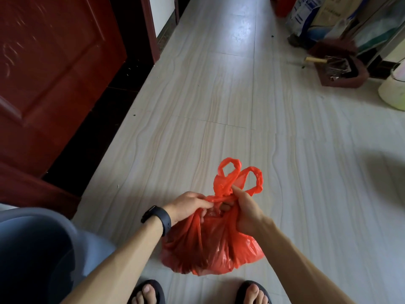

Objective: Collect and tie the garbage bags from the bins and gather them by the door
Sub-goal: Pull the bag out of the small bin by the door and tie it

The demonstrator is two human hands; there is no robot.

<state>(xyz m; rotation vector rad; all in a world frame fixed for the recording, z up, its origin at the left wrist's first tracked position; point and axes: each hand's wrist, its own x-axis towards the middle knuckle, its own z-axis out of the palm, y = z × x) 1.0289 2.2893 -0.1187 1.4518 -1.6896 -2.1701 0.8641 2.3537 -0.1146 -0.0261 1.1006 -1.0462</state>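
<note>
A red plastic garbage bag (210,244) sits on the pale tiled floor just ahead of my feet, bulging with its contents. Its two handle loops (238,176) stick up and away from me above a knot at the neck. My left hand (188,205), with a black watch on the wrist, pinches the left side of the bag's neck. My right hand (247,211) grips the right side of the neck, fingers closed on the plastic. Both hands pull at the knot from opposite sides.
A dark red wooden door (54,73) stands open at the left beside a black threshold. At the far right lie a dark red dustpan (341,71), sacks and bags (315,16) and a pale bucket (394,91). My sandalled feet (149,292) stand at the bottom edge.
</note>
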